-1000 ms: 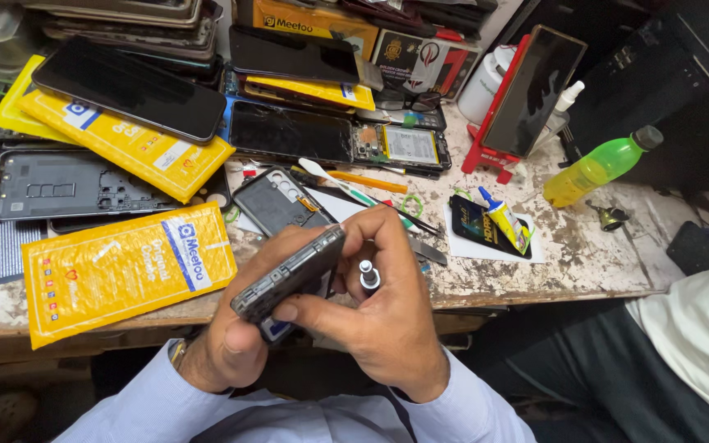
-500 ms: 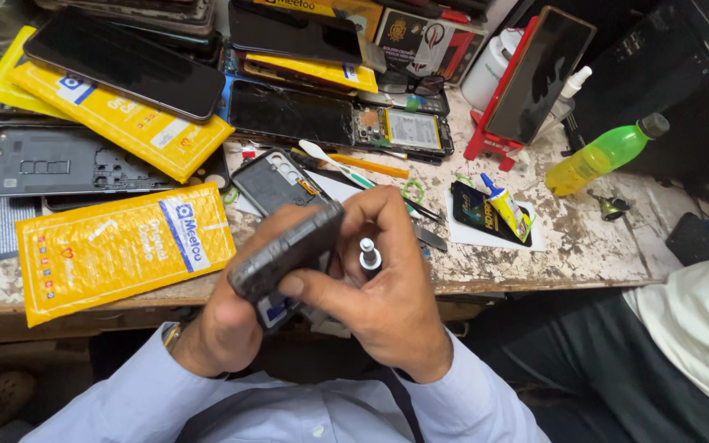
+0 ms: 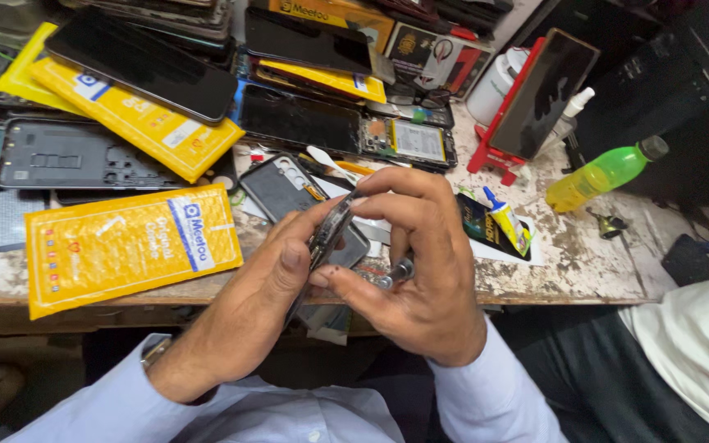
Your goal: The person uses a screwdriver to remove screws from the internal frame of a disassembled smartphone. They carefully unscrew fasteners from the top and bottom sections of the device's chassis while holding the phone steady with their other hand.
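Note:
Both my hands hold a dark smartphone (image 3: 329, 234) edge-on, just above the workbench's front edge. My left hand (image 3: 260, 303) grips its lower part from the left, thumb pressed on the side. My right hand (image 3: 420, 279) pinches the phone's top with its fingertips and also holds a small metal-tipped tool (image 3: 397, 271) tucked in its fingers. A grey phone back cover (image 3: 276, 184) lies flat on the bench right behind my hands.
The worn workbench (image 3: 584, 262) is crowded: yellow padded envelopes (image 3: 125, 246), several phone screens and frames (image 3: 75, 156), a glue tube (image 3: 509, 221), a red phone stand (image 3: 535, 94), a green-yellow bottle (image 3: 605, 172). Another person in a white shirt (image 3: 699, 344) sits at right.
The phone has turned from lying slantwise in my hands to standing nearly edge-on. My right fingers have shifted up onto its top end.

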